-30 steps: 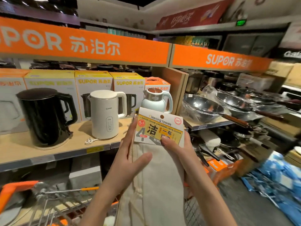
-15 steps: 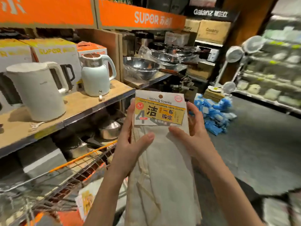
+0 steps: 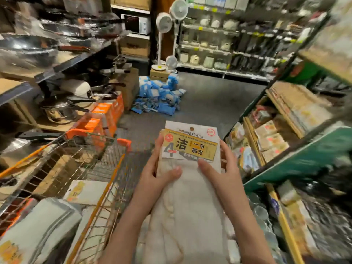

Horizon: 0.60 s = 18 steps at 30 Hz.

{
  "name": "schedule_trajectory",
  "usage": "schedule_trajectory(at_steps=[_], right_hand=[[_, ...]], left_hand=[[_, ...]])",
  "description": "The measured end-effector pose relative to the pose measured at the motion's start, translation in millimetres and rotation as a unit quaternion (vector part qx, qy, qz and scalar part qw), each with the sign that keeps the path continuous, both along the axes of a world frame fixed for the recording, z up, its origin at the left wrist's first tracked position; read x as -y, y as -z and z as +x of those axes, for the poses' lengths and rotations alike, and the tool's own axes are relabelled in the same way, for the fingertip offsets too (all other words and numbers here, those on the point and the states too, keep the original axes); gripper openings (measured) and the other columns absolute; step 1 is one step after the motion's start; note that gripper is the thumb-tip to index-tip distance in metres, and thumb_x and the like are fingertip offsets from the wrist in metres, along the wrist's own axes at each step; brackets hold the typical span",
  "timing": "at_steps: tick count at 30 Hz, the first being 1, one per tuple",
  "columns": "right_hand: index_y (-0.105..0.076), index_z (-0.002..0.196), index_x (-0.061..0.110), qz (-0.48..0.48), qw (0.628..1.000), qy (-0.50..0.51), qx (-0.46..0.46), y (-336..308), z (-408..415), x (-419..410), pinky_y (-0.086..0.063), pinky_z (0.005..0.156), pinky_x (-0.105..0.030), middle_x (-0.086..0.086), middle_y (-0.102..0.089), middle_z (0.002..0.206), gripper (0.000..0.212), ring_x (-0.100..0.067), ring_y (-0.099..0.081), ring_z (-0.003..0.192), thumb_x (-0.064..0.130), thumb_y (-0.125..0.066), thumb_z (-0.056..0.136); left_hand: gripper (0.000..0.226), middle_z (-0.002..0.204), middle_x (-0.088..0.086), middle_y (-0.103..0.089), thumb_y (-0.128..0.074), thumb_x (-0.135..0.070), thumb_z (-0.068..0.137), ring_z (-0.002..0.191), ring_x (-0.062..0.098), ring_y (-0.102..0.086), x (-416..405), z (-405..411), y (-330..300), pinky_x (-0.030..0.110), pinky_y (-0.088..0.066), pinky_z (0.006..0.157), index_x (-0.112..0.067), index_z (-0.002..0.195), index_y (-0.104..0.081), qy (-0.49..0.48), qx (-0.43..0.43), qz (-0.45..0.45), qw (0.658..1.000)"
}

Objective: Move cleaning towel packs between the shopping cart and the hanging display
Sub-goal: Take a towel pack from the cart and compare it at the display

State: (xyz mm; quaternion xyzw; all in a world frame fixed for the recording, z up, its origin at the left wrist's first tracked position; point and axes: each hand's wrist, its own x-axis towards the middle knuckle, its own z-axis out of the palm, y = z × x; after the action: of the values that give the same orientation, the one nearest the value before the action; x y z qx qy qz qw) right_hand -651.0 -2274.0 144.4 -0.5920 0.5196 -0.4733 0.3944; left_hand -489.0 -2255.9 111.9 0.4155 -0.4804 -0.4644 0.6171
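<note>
On the far left, grey metal store shelving (image 3: pixel 62 63) carries wrapped steel pans, with a lidded steel pot (image 3: pixel 61 109) and orange cartons (image 3: pixel 106 113) on the lower tier.

In front of it stands the wire shopping cart with orange trim (image 3: pixel 106 189). Inside lie further pale towel packs with yellow header cards (image 3: pixel 83 191), flat on the basket floor; more stock appears to remain there for transfer.

To the right of the cart rim, the left hand (image 3: pixel 158 174) grips the left edge of the beige cleaning towel pack with a white-and-yellow printed header card (image 3: pixel 190 187): thumb laid across the front of the cloth, fingers wrapped behind.

The pack is held upright in the air at centre, over the aisle floor and just right of the cart, header uppermost. The punched hang hole (image 3: pixel 192 128) at the top of the card is exposed and unobstructed, which suits threading onto a display peg.

The right hand (image 3: pixel 222 172) mirrors the left, thumb on the front just below the card, fingers curled round the right edge. The two-sided grip keeps the limp cloth flat and the card square.

On the far right, green-edged shelving (image 3: pixel 297 161) holds stacked packaged goods. No hanging display peg is identifiable; blur prevents confirmation.
</note>
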Motion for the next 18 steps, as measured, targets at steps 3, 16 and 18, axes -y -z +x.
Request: schedule_trajectory(at_steps=[3, 16, 18], right_hand=[[-0.042, 0.132, 0.042, -0.005, 0.996, 0.089, 0.014, 3.6, -66.8, -30.3, -0.045, 0.090, -0.012, 0.008, -0.050, 0.127, 0.068, 0.011, -0.052, 0.103, 0.030, -0.077, 0.075], [-0.050, 0.115, 0.044, -0.021, 0.899, 0.427, 0.095, 2.3, -302.6, -221.0, -0.048, 0.069, -0.014, 0.000, -0.063, 0.094, 0.060, -0.008, -0.064, 0.085, 0.005, -0.073, 0.076], [-0.049, 0.119, 0.037, -0.037, 0.871, 0.478, 0.105, -0.2, -324.6, -249.8, -0.047, 0.068, -0.011, -0.008, -0.062, 0.096, 0.062, -0.002, -0.063, 0.078, -0.002, -0.071, 0.076]], left_hand=[[0.082, 0.131, -0.024, -0.055, -0.073, -0.016, 0.069, 0.119, 0.000, -0.054, -9.0, -68.8, 2.2, 0.020, -0.049, 0.090, -0.058, 0.129, -0.036, 0.079, -0.011, 0.008, 0.997], [0.089, 0.146, -0.021, -0.036, -0.075, -0.051, 0.060, 0.134, 0.005, -0.037, -99.7, -338.3, 4.3, 0.045, -0.031, 0.112, -0.069, 0.130, -0.023, 0.386, 0.081, 0.003, 0.919], [0.091, 0.146, -0.023, -0.035, -0.077, -0.057, 0.057, 0.135, 0.005, -0.035, -114.9, -370.1, 1.1, 0.046, -0.030, 0.112, -0.068, 0.130, -0.024, 0.428, 0.088, 0.000, 0.900]])
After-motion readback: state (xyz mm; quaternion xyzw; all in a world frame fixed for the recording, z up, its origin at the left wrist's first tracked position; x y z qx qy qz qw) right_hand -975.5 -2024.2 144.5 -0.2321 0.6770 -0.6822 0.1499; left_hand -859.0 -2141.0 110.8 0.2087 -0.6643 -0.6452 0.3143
